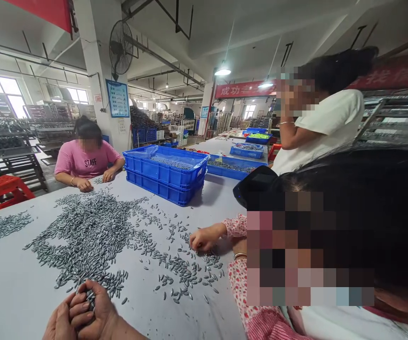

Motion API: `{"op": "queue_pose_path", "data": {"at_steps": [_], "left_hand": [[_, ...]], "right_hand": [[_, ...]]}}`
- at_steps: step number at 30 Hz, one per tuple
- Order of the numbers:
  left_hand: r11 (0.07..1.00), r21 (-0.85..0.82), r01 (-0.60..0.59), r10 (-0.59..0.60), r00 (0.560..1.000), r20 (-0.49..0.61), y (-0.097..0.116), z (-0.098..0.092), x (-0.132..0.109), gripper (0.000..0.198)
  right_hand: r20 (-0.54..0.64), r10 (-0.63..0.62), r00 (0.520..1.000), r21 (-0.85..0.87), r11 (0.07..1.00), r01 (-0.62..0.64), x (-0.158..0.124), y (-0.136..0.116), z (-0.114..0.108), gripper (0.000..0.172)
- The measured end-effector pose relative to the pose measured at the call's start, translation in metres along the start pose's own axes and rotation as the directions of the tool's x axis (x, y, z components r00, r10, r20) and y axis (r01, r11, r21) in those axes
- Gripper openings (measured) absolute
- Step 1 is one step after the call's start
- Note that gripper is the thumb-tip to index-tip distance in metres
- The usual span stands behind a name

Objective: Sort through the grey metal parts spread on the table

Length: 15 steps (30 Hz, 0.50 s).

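Note:
My right hand (99,309) is curled closed over several small grey, glossy, seed-shaped pieces (91,297), which show between its thumb and fingers. Pressed against its curled fingers is my left hand (59,323), closed too; whatever lies inside it is hidden. Both hands are held together over the near edge of a wide spread of the same grey pieces (94,231). The pieces lie loose on a white table (9,288).
A person in a pink shirt (87,158) sits across, hands at the pile. At right, a co-worker's hand (206,237) is among scattered pieces. Stacked blue crates (165,182) stand on the table, with a blue tray (227,171) behind. A red stool (4,189) is at left.

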<state>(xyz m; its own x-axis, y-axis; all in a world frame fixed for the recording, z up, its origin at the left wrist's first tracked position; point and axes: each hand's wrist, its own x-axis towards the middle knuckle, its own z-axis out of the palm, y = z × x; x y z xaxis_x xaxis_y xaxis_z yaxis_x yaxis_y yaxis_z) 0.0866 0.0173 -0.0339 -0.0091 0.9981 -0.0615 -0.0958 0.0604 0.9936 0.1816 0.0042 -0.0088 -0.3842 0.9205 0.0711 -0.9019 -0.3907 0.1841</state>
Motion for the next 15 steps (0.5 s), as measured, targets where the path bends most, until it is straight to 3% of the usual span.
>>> {"op": "queue_pose_path", "data": {"at_steps": [9,15], "left_hand": [[1.0,0.001,-0.021,0.021,1.0,-0.009,0.009,0.002,-0.011,0.048],[1.0,0.008,-0.019,0.019,1.0,-0.022,0.004,0.002,-0.006,0.046]], "right_hand": [[-0.035,-0.016,0.999,0.033,0.999,0.017,0.002,0.0,-0.006,0.009],[-0.048,-0.035,0.998,0.032,0.999,0.037,0.001,0.002,-0.004,0.012]]}}
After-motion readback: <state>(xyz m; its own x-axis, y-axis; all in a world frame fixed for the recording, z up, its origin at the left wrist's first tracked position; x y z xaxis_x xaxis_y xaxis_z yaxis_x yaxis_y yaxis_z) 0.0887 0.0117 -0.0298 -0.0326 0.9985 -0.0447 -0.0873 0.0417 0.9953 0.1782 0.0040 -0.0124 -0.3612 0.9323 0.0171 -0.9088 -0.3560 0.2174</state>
